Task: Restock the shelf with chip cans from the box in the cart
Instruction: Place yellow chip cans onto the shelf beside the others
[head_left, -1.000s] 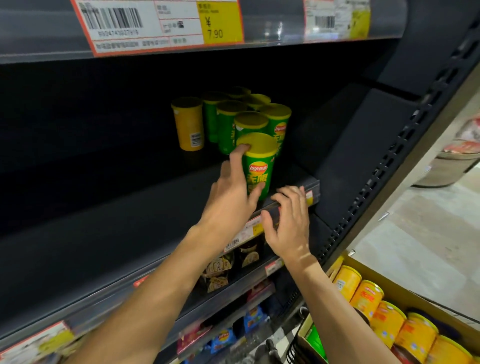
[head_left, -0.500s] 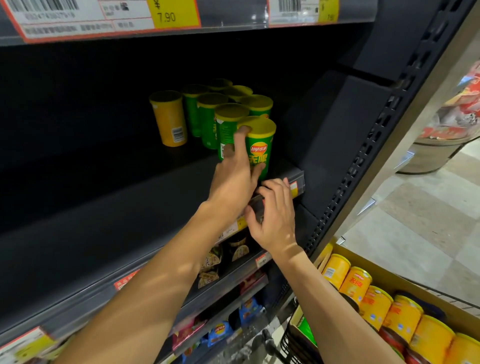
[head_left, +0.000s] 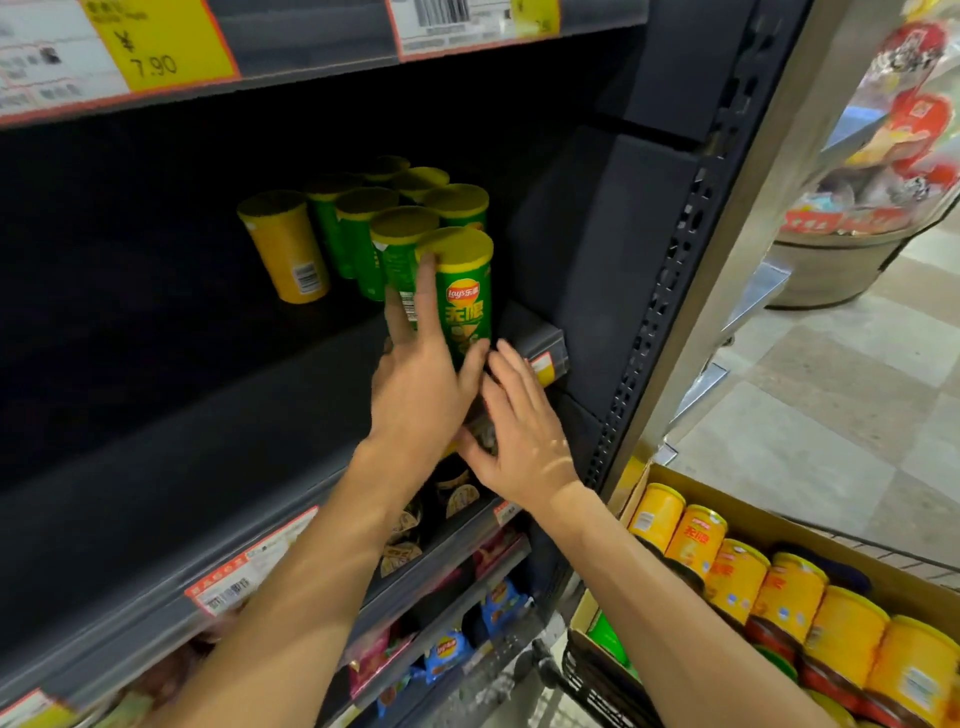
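Box in cart: the cardboard box sits at lower right, nearest you, with yellow chip cans lying in a row inside it.
Your right hand: fingers straight and spread, holding nothing, over the front edge of the dark shelf.
Your left hand: open, fingers stretched up the left side of the front green can, thumb at its base; it touches the can without curling round it.
Front green can: upright at the shelf's front right corner.
Further back: more green cans stand packed close behind it, and one yellow can stands alone just to their left.
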